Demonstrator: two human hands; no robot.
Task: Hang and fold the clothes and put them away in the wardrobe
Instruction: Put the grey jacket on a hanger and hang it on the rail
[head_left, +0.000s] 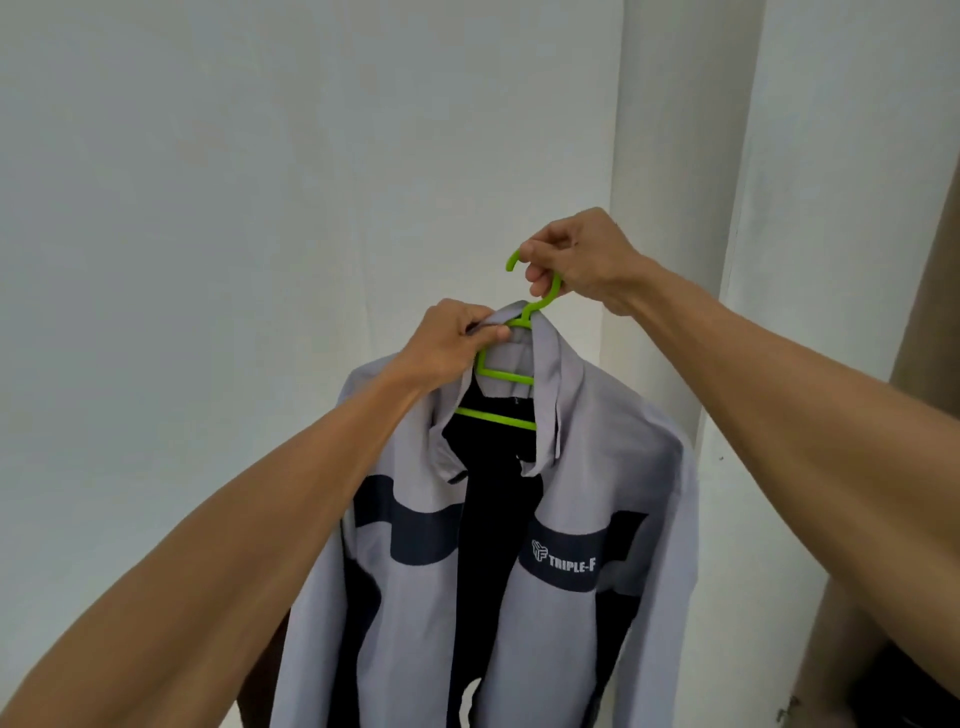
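A grey jacket (597, 493) with dark navy bands and a white "TRIPLE-F" logo hangs open-fronted on a bright green plastic hanger (506, 375), held up in the air in front of a white wall. My right hand (576, 262) grips the hanger's hook from above. My left hand (452, 340) pinches the jacket's collar at the left side, just beside the hanger's neck. The hanger's shoulders are hidden inside the jacket.
A white wall (260, 182) fills the background, with a corner and a white pillar (685, 156) behind my right hand. A brown panel edge (930, 312) stands at the far right. Something dark lies low at the bottom right.
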